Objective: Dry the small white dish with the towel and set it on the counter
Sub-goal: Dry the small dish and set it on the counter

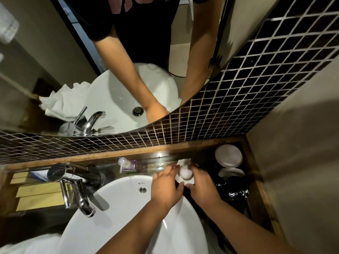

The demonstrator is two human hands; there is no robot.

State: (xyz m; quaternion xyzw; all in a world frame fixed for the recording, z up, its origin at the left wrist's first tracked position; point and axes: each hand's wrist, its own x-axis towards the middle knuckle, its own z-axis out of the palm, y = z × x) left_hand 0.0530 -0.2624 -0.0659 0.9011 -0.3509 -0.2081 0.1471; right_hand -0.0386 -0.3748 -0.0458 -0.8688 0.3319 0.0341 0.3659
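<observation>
A small round white dish point(185, 172) sits between my two hands, above the dark counter just past the far right rim of the basin. White towel cloth point(181, 162) shows behind and under it. My left hand point(165, 187) holds the dish and cloth from the left with its fingers curled in. From the right, my right hand point(201, 184) grips the dish, thumb near the lower edge. How the cloth wraps the dish is hidden by my fingers.
A white basin point(128, 208) with a chrome faucet point(80, 197) fills the foreground. A soap pump bottle point(126, 165) stands behind it. White plates point(229, 155) and a black glossy object point(233, 189) sit on the right counter. A mirror point(110, 70) and dark tiles back the counter.
</observation>
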